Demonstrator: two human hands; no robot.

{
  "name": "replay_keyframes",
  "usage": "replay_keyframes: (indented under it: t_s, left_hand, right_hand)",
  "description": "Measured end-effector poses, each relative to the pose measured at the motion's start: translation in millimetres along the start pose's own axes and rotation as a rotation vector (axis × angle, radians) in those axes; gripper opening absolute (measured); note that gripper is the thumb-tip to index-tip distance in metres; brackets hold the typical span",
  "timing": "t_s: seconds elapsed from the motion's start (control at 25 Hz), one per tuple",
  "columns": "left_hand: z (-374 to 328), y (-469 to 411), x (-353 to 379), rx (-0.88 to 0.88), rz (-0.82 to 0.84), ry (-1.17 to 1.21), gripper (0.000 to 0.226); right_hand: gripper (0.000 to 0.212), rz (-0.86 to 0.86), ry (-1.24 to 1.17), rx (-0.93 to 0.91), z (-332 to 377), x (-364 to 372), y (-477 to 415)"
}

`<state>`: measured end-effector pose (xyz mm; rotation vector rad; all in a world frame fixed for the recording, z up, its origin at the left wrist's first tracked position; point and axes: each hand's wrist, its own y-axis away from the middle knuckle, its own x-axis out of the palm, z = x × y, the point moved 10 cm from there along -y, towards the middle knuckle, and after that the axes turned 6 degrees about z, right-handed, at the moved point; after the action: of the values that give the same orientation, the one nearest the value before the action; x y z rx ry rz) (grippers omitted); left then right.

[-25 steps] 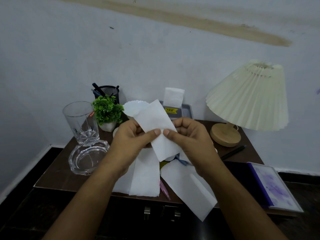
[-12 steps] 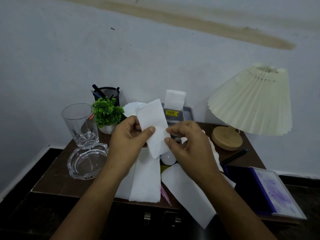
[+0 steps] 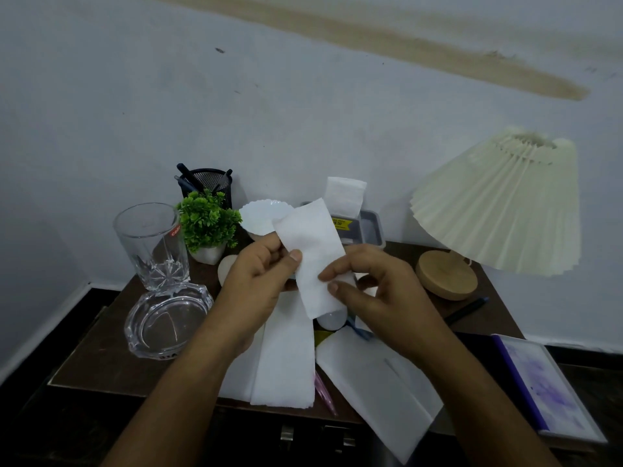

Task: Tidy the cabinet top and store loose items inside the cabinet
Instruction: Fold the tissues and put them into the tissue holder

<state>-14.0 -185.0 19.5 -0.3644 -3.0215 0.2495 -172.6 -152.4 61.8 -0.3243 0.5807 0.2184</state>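
Note:
A folded white tissue (image 3: 313,254) is held up above the dark wooden cabinet top (image 3: 101,352). My left hand (image 3: 259,281) pinches its left edge between thumb and fingers. My right hand (image 3: 374,294) has its fingertips on the tissue's lower right edge, fingers curled. Two more white tissues lie flat on the cabinet top: one (image 3: 286,362) under my left wrist, another (image 3: 381,389) hanging over the front edge. A small white round object (image 3: 332,320) and a pink pen (image 3: 323,392) peek out between them.
At the left stand a drinking glass (image 3: 151,244), a glass ashtray (image 3: 165,323), a small potted plant (image 3: 207,224) and a mesh pen holder (image 3: 209,182). A white plate (image 3: 259,215) and grey tissue box (image 3: 367,227) sit behind. A pleated lamp (image 3: 499,203), dark pen (image 3: 465,310) and purple notebook (image 3: 542,385) occupy the right.
The held tissue has been folded narrower. My right hand has slid down from the tissue's middle to its lower right edge; my left hand keeps its pinch.

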Motion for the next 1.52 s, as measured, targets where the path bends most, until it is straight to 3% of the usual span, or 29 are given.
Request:
replay_keyframes:
  t_s: [0.16,0.28,0.4,0.76,0.92,1.12,1.36,1.52]
  left_hand:
    - [-5.9,-3.5,2.1,0.022,0.031,-0.032,0.032]
    - [-10.6,-8.0,-9.5,0.031,-0.061,0.019,0.032]
    - [-7.0,-10.2,-16.6,-0.014,-0.13,0.101,0.049]
    - [-3.2,-13.4,-2.1,-0.095,-0.023,0.204,0.086]
    - [-4.2,-11.4,-3.4,-0.108,-0.027,0.215,0.088]
    - [-4.3,-11.1,-5.3,-0.124,-0.035,0.249,0.094]
    - [-6.6,-10.6,-4.7,-0.116,-0.015,0.264,0.092]
    - [-4.7,-11.9,-3.8,-0.115,-0.005,0.27,0.089]
  right_hand:
    - [0.02,0.093,0.025,0.086,-4.1,4.3,-1.1]
    - [0.029,-0.017,-0.025,0.096,-1.2,-12.7,-9.2]
    - [0.039,-0.137,-0.055,0.121,1.1,-27.9,-28.2]
    - [0.046,-0.216,0.191,0.17,8.2,11.2,-70.5]
    - [0.038,-0.182,0.46,0.197,4.7,28.6,-75.2]
    - [0.042,-0.062,0.792,0.198,4.0,44.4,-72.2]
    - [0.042,-0.232,0.597,0.176,15.1,20.9,-66.6]
    - [0.039,-0.144,0.697,0.182,14.8,35.8,-66.3]
